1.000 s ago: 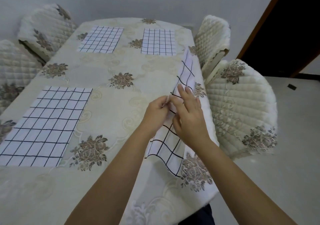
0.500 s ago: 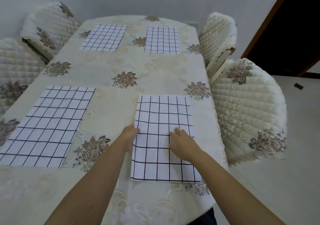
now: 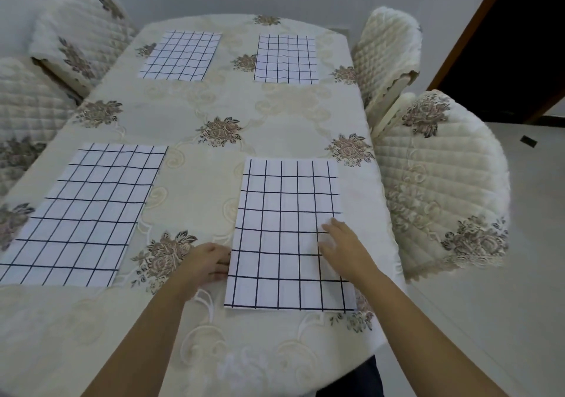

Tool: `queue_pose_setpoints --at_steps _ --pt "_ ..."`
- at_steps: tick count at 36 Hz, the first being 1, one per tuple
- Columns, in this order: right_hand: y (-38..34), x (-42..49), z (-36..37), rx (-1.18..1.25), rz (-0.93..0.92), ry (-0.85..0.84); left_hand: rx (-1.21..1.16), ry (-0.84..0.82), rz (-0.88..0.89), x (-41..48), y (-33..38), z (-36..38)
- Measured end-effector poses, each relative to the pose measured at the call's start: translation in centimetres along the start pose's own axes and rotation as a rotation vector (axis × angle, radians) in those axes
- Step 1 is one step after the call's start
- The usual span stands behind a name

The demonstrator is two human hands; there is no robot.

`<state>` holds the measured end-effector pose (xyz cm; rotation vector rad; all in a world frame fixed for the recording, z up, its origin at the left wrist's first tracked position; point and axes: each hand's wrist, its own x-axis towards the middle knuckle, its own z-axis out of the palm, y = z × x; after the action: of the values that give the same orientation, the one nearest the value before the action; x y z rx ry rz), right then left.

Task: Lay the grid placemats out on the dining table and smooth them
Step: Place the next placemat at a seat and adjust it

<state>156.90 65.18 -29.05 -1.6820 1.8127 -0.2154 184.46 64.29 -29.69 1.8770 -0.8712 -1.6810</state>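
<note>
Fingers (image 3: pixel 331 228) of the right hand (image 3: pixel 347 251) lie straight and flat on the near right white, black-gridded cloth placemat (image 3: pixel 284 231). The left hand (image 3: pixel 208 262) curls at its left edge, grip unclear. Around them, the cream floral-clothed dining table (image 3: pixel 214 106) carries four such mats, two near and two far, and four quilted cream chairs (image 3: pixel 437 182) flank it.

The placemat (image 3: pixel 287 213) at 6 o'clock is matt white cloth, faintly creased. The tablecloth (image 3: pixel 198 182) is cream embroidered cloth with a soft sheen. The chair cover (image 3: pixel 443 182) at 3 o'clock is quilted cloth. The floor (image 3: pixel 519 274) looks smooth.
</note>
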Motion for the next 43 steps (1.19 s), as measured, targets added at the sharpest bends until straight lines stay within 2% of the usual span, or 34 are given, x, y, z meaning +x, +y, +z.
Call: queue_pose_setpoints --at_steps 6,10,18,26,43 --pt "3.3 -1.5 -0.4 -0.074 0.035 0.018 0.161 -0.011 0.07 -1.1 -1.5 -0.6" --pt "3.7 -2.3 0.0 -0.168 0.018 -0.043 0.168 0.0 0.074 -0.9 -1.5 -0.4" --pt "3.4 -2.0 0.3 -0.157 0.045 -0.029 0.183 0.12 0.072 -0.2 -1.4 0.7" --pt "3.1 -1.0 -0.2 -0.198 0.051 -0.047 0.089 0.143 0.053 0.4 -1.3 1.4" --pt "2.3 1.6 -0.9 -0.247 0.043 -0.125 0.042 0.171 0.083 1.3 -0.6 0.8"
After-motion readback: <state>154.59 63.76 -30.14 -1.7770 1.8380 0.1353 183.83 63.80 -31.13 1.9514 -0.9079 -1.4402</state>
